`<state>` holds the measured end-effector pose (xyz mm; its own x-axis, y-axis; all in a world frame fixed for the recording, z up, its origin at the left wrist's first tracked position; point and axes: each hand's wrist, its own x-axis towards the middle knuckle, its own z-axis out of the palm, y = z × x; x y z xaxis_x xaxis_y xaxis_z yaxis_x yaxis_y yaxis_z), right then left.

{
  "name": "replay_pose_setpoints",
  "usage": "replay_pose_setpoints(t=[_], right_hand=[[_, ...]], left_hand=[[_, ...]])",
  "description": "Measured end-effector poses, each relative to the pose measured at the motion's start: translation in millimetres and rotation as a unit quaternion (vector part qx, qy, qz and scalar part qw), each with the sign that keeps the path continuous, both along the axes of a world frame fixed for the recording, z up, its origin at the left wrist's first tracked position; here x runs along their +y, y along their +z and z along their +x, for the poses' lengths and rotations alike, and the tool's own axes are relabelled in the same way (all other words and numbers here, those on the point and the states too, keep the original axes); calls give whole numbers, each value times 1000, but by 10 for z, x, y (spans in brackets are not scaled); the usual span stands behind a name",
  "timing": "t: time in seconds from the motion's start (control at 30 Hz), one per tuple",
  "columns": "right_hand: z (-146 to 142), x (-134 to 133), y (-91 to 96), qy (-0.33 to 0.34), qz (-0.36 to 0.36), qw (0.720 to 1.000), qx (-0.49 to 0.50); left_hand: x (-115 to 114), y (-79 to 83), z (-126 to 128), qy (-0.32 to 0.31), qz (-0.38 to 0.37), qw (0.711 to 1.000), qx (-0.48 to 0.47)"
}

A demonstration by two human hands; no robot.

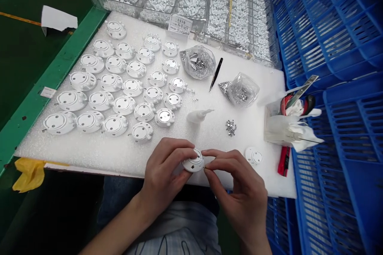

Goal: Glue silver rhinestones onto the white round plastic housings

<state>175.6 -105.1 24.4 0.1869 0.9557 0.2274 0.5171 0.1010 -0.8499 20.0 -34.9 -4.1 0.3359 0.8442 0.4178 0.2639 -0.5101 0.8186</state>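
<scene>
My left hand (166,173) grips a small round white plastic disc (194,163) at the near edge of a white foam sheet (119,153). My right hand (239,185) is pinched against the disc's right side, thumb and forefinger together; whatever they hold is too small to make out. A second white disc (253,155) lies just right of my hands. A little heap of shiny metal bits (230,126) lies beyond my right hand, and a small white squeeze bottle (198,116) lies on its side above the held disc.
Several rows of white discs (119,87) cover the sheet's left half. Two clear bags of metal bits (199,61) (241,89) and black tweezers (216,74) lie mid-sheet. Clear trays of white parts (191,0) stand behind. Blue crates (335,28) fill the right; a white tool holder (284,127) stands there.
</scene>
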Motion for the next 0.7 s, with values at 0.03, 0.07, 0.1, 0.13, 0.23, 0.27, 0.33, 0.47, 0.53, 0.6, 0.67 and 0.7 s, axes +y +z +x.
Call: replay_pose_setpoints(t=[0.03,0.07,0.1,0.13,0.23,0.27,0.33,0.47,0.53,0.6,0.67,0.7], right_hand=[[0,5,-1,4,-4,1000,-2],[1,9,-4,9,-7,1000,-3],[4,11,-8,11,-11,1000,-3],[8,13,-12,13,-14,1000,-2],[13,24,-20,17,-16,1000,-11],[11,29,-21,18,-15,1000,-16],[5,41,-25,20,-14,999,-27],[-9,51,-33,23,-18,999,-43],[-8,49,-31,25,-20,998,-48],[-1,46,-22,27,-24,998,-56],[9,44,-10,32,-30,997,-62],[14,43,-3,34,-34,997,-63]], left_hand=[[2,-12,1,5,24,1000,0],[4,-25,0,9,44,999,-2],[6,-37,-1,11,56,998,-3],[7,-48,-2,11,62,998,-4],[6,-74,-7,6,71,997,-8],[5,-79,-10,4,76,997,-8],[3,-89,-13,1,84,996,-9],[4,-110,-18,-3,96,995,-6],[6,-124,-19,-3,102,995,-2],[8,-139,-19,-3,114,993,0],[10,-148,-19,-4,134,991,3],[11,-151,-20,-6,148,989,4]])
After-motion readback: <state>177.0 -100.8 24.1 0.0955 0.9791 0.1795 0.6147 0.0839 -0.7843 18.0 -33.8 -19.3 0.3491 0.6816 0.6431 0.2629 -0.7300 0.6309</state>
